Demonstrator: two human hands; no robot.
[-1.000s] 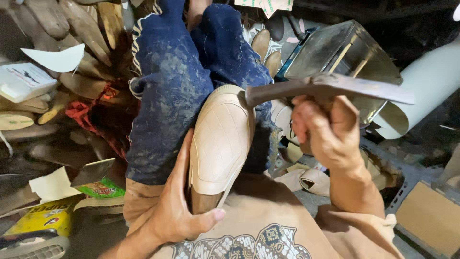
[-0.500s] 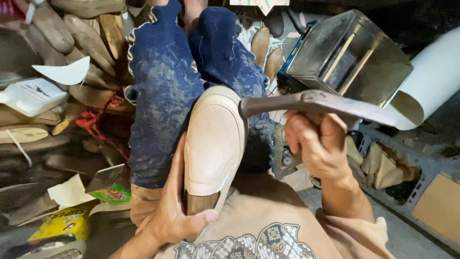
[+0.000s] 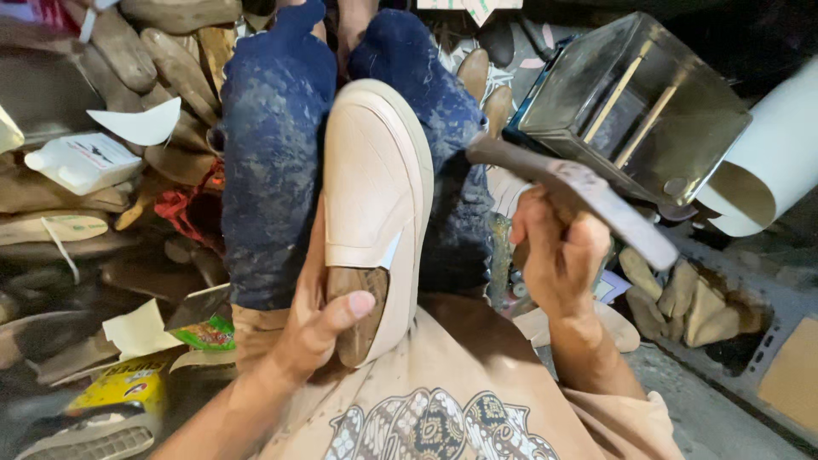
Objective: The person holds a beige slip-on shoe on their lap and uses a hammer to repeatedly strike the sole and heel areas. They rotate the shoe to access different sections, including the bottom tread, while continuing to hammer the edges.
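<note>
A beige slip-on shoe [image 3: 375, 187] on a wooden last lies sole-rim up between my knees, on dark blue stained trousers [image 3: 273, 170]. My left hand [image 3: 319, 319] grips the shoe at its heel end, the thumb pressed on the brown wood of the last [image 3: 354, 298]. My right hand [image 3: 558, 251] is closed around a metal hammer [image 3: 579, 192], held to the right of the shoe and clear of it. The hammer's head points toward the shoe's right side.
Wooden lasts and shoe soles [image 3: 128, 51] are heaped at the left with a white plastic bottle [image 3: 81, 162]. A metal box [image 3: 630, 111] and a white paper roll [image 3: 767, 162] stand at the right. A yellow packet [image 3: 119, 392] lies at the lower left.
The hammer has swung from level above the shoe's toe to a downward tilt at the shoe's right. The shoe sits more upright in my left hand.
</note>
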